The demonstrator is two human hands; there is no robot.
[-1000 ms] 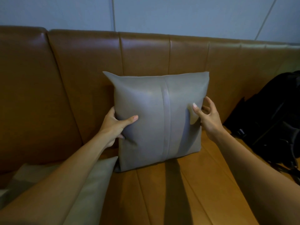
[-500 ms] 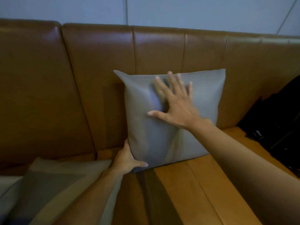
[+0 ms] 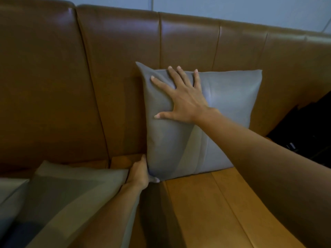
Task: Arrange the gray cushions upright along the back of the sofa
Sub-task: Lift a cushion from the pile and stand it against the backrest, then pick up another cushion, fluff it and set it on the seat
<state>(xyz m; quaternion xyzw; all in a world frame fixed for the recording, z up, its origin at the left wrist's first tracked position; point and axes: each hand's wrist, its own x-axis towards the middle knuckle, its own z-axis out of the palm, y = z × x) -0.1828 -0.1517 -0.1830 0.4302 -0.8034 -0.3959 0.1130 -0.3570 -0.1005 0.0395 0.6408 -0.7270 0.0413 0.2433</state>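
Note:
A gray cushion [image 3: 225, 122] stands upright on the brown leather sofa's seat [image 3: 206, 212], leaning against the backrest [image 3: 116, 68]. My right hand [image 3: 180, 99] lies flat on its upper left front, fingers spread, pressing a dent into it. My left hand [image 3: 138, 173] grips the cushion's bottom left corner, thumb in front. A second, lighter gray cushion [image 3: 59, 203] lies flat on the seat at the lower left, partly under my left forearm.
A black bag [image 3: 304, 133] sits on the seat at the right edge, close to the upright cushion. A pale wall [image 3: 232, 8] rises behind the backrest. A further pale cushion edge [image 3: 9, 187] shows at far left.
A second ago both hands held the cushion's sides. The left hand dropped to the bottom corner and the right hand went flat on the front, then slid toward the upper left.

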